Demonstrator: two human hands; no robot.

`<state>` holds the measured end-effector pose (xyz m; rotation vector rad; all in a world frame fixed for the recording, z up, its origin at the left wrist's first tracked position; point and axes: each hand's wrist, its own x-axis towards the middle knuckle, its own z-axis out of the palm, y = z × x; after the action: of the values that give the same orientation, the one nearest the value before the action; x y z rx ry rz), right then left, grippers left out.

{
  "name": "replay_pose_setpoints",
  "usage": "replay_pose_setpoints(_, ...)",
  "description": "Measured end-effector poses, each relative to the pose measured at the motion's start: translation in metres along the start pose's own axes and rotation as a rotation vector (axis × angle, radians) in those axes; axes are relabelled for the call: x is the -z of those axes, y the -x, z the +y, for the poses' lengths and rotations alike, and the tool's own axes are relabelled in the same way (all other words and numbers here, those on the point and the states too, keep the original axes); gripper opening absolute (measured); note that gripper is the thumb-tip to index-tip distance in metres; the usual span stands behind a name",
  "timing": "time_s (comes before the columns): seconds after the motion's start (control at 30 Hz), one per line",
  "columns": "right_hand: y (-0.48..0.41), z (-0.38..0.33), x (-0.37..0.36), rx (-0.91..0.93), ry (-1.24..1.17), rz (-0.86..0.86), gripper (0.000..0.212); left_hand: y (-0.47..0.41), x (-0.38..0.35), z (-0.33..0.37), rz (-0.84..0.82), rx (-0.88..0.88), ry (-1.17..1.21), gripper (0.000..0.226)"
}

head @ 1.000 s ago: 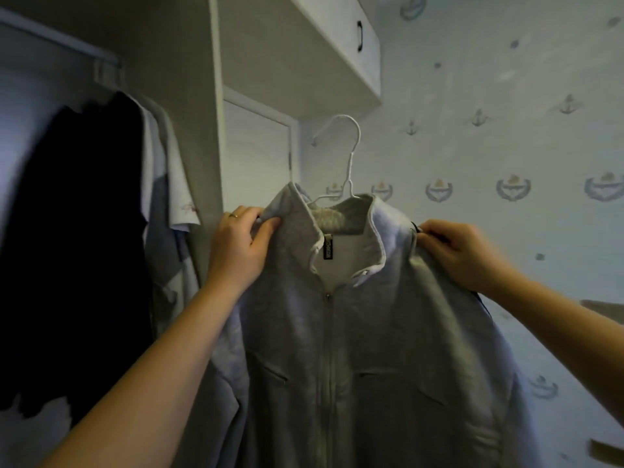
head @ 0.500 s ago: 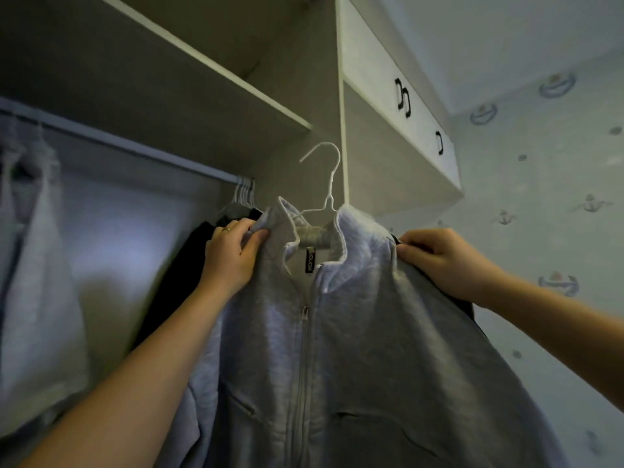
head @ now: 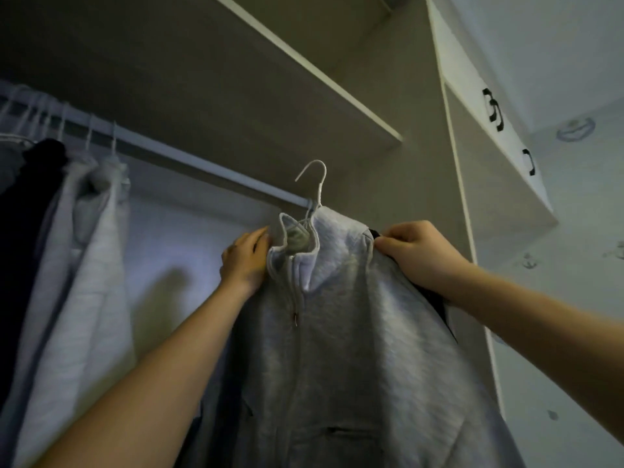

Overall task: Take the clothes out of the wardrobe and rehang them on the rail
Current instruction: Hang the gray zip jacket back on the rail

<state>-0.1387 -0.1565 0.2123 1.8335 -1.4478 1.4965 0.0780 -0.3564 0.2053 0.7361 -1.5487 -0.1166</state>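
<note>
— Largest item?
— Wardrobe shelf (head: 236,79) above the rail (head: 216,172). Hung clothes (head: 87,265) are bunched at the rail's left end, leaving bare rail to the right.
— Next?
— Grey zip jacket (head: 354,332), on its hanger, held up just below the rail's right end.
— Hands?
— Left hand (head: 244,261) clutches the shoulder beside the collar and right hand (head: 418,255) pinches the other shoulder, likely to keep the jacket seated on the hanger.
— Smallest?
— Hanger hook (head: 315,177), free, apparently not yet over the rail.

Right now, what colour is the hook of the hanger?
White; the hanger hook above the grey jacket shows best in the head view.
</note>
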Motion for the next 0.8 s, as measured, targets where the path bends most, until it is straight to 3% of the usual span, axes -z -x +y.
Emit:
replay_pose_setpoints(0.07, -0.016, -0.006, -0.023, -0.015, -0.044, -0.013, 0.035, -0.001, 0.002, 0.005, -0.01, 0.131, 0.373, 0.064)
replay_pose_setpoints(0.17, -0.037, -0.013, -0.055, -0.074, -0.133, -0.031, 0.035, 0.006, 0.004, 0.01, -0.062, 0.11, 0.736, 0.072)
replay_pose_setpoints(0.3, -0.061, -0.023, -0.086, -0.099, -0.219, -0.031, 0.031, 0.001, 0.008, 0.0, -0.128, -0.023, 0.416, 0.11)
replay_pose_setpoints(0.5, -0.097, -0.045, -0.113, -0.073, -0.26, 0.0, 0.027, -0.025, 0.02, 0.003, -0.104, -0.006, 0.218, 0.089)
replay_pose_setpoints(0.8, -0.155, -0.065, -0.146, -0.056, -0.197, 0.037, 0.018, -0.081, 0.022, -0.013, -0.011, 0.026, 0.139, 0.067)
